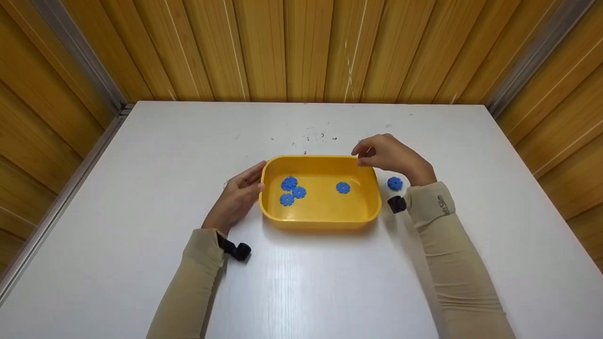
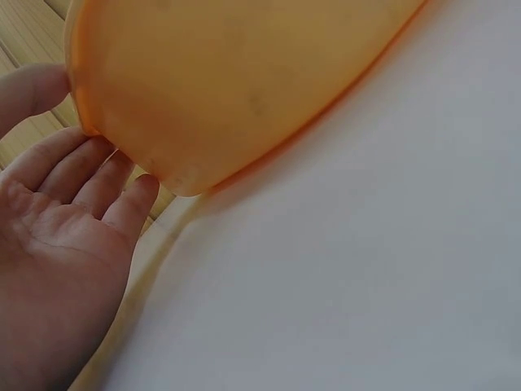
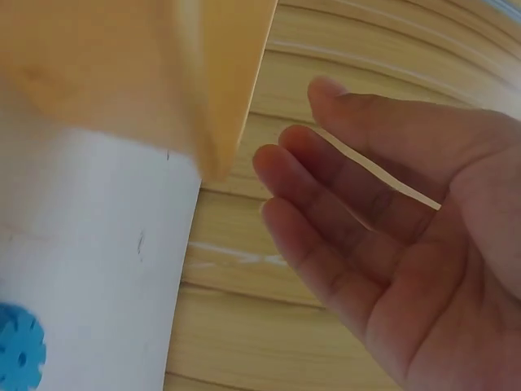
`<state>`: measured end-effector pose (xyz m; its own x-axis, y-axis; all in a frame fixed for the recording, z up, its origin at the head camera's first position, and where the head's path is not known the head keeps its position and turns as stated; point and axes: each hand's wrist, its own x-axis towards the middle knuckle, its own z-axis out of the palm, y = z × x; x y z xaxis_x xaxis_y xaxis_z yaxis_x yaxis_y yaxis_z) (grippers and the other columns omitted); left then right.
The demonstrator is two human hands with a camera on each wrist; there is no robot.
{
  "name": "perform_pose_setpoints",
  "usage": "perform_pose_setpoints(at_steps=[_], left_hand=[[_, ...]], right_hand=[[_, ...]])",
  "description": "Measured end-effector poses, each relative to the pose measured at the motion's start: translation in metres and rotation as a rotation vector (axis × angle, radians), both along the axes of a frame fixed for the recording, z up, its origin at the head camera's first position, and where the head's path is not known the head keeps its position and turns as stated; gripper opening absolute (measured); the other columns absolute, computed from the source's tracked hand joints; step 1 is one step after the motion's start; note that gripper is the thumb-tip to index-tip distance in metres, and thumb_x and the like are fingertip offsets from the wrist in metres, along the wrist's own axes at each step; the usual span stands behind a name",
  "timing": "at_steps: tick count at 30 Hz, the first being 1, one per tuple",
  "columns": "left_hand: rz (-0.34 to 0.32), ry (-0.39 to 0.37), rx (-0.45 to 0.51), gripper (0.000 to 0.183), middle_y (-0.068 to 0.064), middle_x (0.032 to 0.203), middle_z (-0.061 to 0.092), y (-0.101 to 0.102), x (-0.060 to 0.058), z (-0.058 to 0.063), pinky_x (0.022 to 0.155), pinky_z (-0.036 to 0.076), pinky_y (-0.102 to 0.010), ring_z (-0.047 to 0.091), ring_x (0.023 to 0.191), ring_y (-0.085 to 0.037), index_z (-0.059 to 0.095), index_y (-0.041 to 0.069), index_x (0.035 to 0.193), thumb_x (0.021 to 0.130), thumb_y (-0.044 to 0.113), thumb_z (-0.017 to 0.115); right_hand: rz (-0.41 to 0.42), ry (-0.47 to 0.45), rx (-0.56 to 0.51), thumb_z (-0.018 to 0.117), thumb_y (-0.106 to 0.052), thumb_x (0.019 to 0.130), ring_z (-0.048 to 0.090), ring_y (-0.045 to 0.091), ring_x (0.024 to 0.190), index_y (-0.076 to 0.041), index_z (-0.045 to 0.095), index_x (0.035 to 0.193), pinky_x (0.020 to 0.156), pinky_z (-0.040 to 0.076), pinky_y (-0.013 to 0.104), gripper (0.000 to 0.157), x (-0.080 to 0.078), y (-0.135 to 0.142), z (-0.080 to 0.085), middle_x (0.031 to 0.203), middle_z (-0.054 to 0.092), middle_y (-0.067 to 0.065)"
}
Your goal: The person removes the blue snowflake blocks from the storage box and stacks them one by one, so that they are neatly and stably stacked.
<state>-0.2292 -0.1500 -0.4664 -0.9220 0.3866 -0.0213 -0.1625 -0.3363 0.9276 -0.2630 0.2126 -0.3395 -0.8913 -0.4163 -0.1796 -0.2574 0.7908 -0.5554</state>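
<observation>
A yellow rectangular plastic basin (image 1: 325, 225) with rounded corners sits on the white table. Inside it lie several blue notched discs (image 1: 343, 188), most grouped toward the left end. My left hand (image 1: 239, 195) rests on the basin's left end; the left wrist view shows its fairly straight fingers (image 2: 98, 183) against the wall and the thumb by the rim. Over the far right corner is my right hand (image 1: 388, 153), loosely bent, with nothing between thumb and fingers in the right wrist view. Another blue notched disc (image 1: 395, 183) lies on the table below the right wrist.
Small dark marks (image 1: 321, 135) dot the white table (image 1: 155, 188) beyond the basin. Wood-patterned panels (image 1: 306, 52) rise behind the far edge and at both sides, with grey metal posts in the corners. Each wrist wears a black camera piece (image 1: 242, 252).
</observation>
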Motion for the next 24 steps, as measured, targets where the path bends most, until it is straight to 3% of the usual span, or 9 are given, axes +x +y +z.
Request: perform_pose_setpoints(at_steps=[13, 24], left_hand=[[0.009, 0.011, -0.044, 0.066, -0.007, 0.168, 0.031, -0.001, 0.001, 0.003, 0.122, 0.036, -0.026, 0.030, 0.156, -0.021, 0.031, 0.008, 0.160, 0.100, -0.004, 0.053], [0.013, 0.004, -0.070, 0.066, -0.007, 0.169, 0.030, -0.001, 0.001, 0.003, 0.123, 0.036, -0.029, 0.029, 0.157, -0.022, 0.031, 0.009, 0.161, 0.100, -0.005, 0.053]], right_hand=[[0.148, -0.065, 0.061, 0.069, -0.002, 0.095, 0.069, 0.033, 0.115, 0.001, 0.070, 0.124, 0.103, 0.058, 0.046, 0.029, -0.009, -0.054, 0.005, 0.124, 0.072, 0.019], [0.227, -0.135, 0.089, 0.070, -0.002, 0.094, 0.065, 0.028, 0.116, -0.002, 0.072, 0.125, 0.108, 0.055, 0.042, 0.031, -0.011, -0.093, -0.010, 0.125, 0.072, 0.015]])
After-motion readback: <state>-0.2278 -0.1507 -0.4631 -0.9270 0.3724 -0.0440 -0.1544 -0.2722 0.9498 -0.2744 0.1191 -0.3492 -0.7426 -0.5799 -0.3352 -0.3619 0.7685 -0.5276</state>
